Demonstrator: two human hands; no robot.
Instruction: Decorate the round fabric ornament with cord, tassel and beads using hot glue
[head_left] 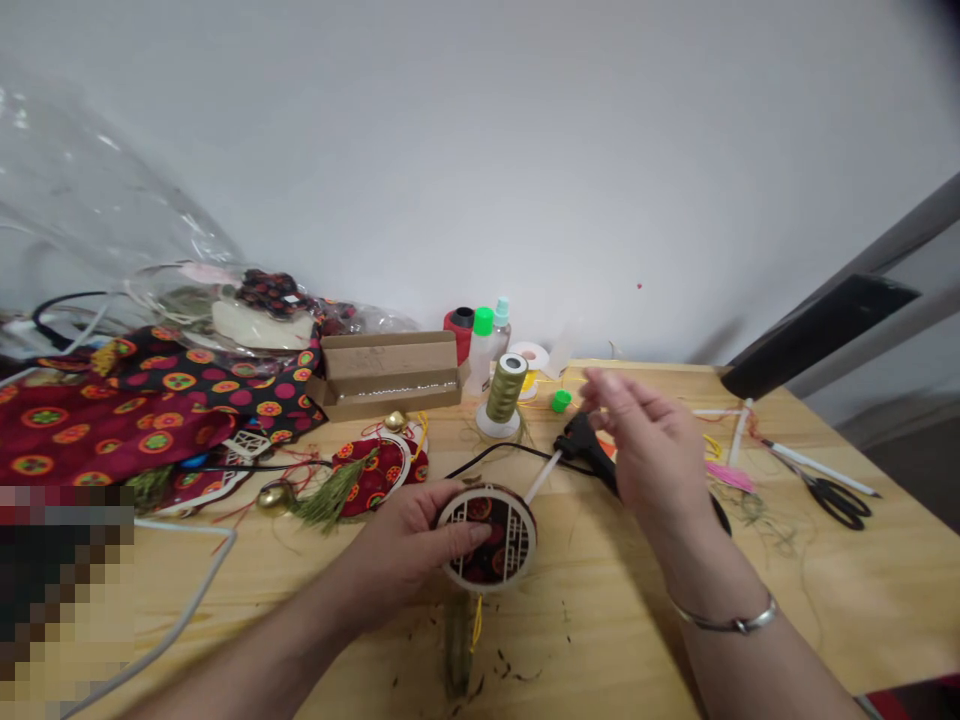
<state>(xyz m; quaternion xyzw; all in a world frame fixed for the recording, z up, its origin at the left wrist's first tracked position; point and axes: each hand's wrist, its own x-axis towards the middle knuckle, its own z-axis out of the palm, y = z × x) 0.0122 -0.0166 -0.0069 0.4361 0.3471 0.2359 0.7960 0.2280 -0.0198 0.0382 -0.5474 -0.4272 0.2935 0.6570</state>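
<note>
My left hand [424,535] is closed on a round fabric ornament [491,565], thumb across its front. The ornament has a pale lattice frame over dark red patterned cloth, and a yellow cord loop [477,622] hangs beneath it. My right hand [649,450] is raised over the table with its fingertips pinched together; whatever they hold, if anything, cannot be made out. Below and beside that hand lies a black glue gun [589,450], partly hidden by it. A white glue stick [543,478] juts from the gun toward the ornament.
A green thread spool [505,388], a green-capped bottle [481,350] and an open cardboard box [390,375] stand at the back. Scissors [836,500] and a white pencil [825,468] lie right. Patterned cloth [112,430], another ornament [375,470] and a bell [274,496] are left.
</note>
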